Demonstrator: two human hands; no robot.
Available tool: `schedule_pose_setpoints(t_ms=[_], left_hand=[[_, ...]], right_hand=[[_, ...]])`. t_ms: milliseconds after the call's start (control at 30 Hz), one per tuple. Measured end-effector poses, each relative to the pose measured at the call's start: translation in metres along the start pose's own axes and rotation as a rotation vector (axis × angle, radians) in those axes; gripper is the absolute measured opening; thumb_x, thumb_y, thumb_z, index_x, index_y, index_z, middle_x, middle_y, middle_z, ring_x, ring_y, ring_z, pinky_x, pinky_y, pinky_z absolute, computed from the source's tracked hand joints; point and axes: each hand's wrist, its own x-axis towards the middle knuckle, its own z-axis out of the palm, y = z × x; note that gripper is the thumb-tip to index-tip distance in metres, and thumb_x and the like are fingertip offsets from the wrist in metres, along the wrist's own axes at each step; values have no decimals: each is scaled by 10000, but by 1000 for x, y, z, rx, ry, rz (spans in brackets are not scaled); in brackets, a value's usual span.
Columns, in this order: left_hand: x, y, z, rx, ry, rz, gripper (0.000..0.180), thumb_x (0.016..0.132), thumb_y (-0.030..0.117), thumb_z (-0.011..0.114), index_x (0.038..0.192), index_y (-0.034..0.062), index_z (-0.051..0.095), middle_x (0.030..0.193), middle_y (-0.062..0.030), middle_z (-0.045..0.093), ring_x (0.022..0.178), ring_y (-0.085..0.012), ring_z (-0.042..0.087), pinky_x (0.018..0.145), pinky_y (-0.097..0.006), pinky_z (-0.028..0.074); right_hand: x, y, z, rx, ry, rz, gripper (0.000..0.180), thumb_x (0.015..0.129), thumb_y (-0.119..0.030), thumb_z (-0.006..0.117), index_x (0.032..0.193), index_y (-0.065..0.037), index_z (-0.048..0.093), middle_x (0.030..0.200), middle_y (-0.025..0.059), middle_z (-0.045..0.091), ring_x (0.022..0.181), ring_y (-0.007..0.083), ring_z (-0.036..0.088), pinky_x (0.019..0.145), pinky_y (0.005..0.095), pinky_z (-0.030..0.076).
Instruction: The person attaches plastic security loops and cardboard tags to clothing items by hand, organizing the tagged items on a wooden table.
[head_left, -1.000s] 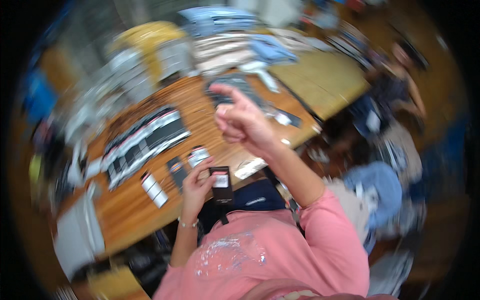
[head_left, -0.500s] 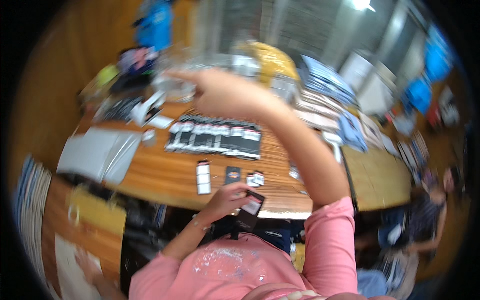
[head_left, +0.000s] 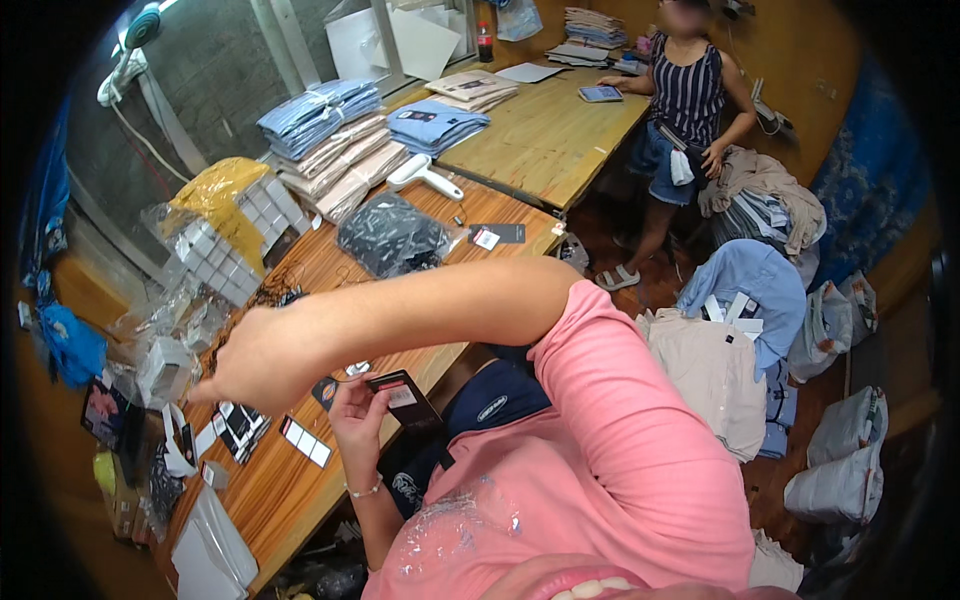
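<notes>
— Well, where was the dark card (head_left: 404,398) found, and by what was it held?

— It was gripped in the left hand (head_left: 358,412), close to the chest and just off the near edge of the wooden table (head_left: 290,490). The fingers were closed on its lower left end, so the hand was clamped on it.

— How was its long axis laid?

— It was set on a slant, running from the upper left, near the fingers, down toward the lower right, where the far end was pointed at the pink shirt (head_left: 640,470). A pale label was shown on its upper face.

— And the right hand (head_left: 255,360)?

— It was stretched across the body to the left, raised over the small black and white tags (head_left: 305,441) on the table. Its fingers were curled downward, but whether anything was pinched in them could not be told.

— Were the hands together?

— They were kept apart, the right one above and left of the other.
</notes>
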Motion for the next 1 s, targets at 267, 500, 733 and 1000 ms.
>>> schedule_pose_setpoints(t_ms=[267, 500, 733, 1000], left_hand=[[-32, 24, -49, -135, 413, 162, 408, 791, -17, 579, 1170, 21, 434, 859, -61, 589, 645, -38, 498, 527, -127, 376], [28, 41, -48, -14, 480, 209, 374, 828, 61, 555, 1182, 48, 436, 992, -87, 614, 811, -65, 548, 618, -149, 410], [61, 58, -25, -90, 254, 316, 326, 802, -30, 572, 1113, 8, 484, 943, -99, 610, 891, -122, 584, 779, -220, 476], [71, 44, -17, 31, 277, 319, 288, 806, -32, 552, 1088, 4, 506, 920, -93, 619, 848, -105, 593, 716, -195, 489]], right_hand=[[-57, 19, -30, 64, 35, 203, 459, 772, -123, 515, 1222, -95, 427, 833, 185, 609, 817, 320, 595, 672, 420, 459], [-109, 38, 40, 922, 352, 408, 234, 835, -47, 508, 1059, -36, 442, 668, 46, 549, 629, 73, 508, 591, 232, 414], [-118, 42, 114, 1342, 559, 514, 96, 878, -57, 472, 938, 17, 475, 723, 81, 551, 565, 89, 492, 494, 194, 398], [-101, 40, 111, 1221, 660, 565, 165, 872, 1, 450, 1035, 26, 452, 779, 90, 584, 674, 105, 545, 649, 226, 439]])
